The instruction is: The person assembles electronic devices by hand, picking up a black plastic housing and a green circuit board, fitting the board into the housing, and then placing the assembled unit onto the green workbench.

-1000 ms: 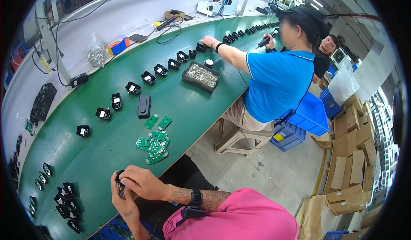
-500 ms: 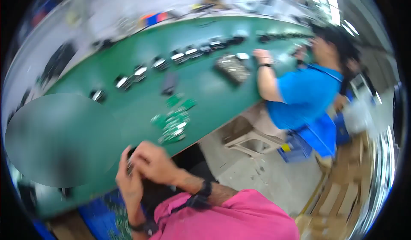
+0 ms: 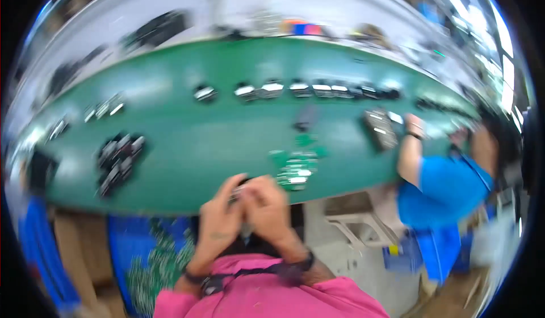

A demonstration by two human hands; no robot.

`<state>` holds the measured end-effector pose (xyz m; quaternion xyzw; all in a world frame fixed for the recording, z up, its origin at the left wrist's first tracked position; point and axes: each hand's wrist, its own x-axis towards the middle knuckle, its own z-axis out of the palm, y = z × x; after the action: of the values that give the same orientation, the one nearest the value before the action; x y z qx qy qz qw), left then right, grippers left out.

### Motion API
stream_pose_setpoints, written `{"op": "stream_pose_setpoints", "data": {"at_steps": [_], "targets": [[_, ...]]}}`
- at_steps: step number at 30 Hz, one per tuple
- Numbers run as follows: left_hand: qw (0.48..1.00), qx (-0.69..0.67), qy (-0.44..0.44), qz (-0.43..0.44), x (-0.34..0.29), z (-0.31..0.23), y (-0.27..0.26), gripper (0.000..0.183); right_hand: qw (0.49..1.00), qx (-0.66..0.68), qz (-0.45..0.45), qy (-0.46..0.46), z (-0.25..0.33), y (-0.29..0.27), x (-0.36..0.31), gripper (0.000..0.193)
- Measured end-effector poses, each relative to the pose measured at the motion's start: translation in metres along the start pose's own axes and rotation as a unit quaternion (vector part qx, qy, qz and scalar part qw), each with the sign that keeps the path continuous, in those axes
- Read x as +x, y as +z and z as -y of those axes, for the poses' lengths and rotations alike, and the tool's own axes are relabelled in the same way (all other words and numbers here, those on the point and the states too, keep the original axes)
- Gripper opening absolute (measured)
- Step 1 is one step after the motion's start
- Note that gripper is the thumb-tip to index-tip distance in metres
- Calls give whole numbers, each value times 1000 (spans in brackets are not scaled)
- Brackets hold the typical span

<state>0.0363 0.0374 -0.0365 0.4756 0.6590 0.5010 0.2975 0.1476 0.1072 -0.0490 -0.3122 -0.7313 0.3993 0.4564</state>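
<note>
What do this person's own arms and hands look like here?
The left hand and right hand are ungloved. A dark left wristband and a dark right wristband show below the hands. The pink top leaves the forearms bare. A faint mark shows near the left wrist; blur hides its design.

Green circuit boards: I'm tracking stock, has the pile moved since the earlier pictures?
No; the view swung. The boards still lie between the dark case and the near edge of the green table.
</note>
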Motion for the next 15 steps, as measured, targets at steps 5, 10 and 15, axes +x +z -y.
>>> {"op": "stream_pose_setpoints", "data": {"at_steps": [5, 10, 15], "targets": [[991, -118, -21, -55, -12, 13, -10, 47, 992, 113, 58, -28, 5, 18, -6, 8], [992, -125, -22, -8, -3, 15, -5, 46, 992, 96, 67, -45, 0, 0, -2, 10], [988, -137, -64, -4, -2, 4, -1, 44, 992, 108, 61, -30, -9, -2, -1, 11]]}}
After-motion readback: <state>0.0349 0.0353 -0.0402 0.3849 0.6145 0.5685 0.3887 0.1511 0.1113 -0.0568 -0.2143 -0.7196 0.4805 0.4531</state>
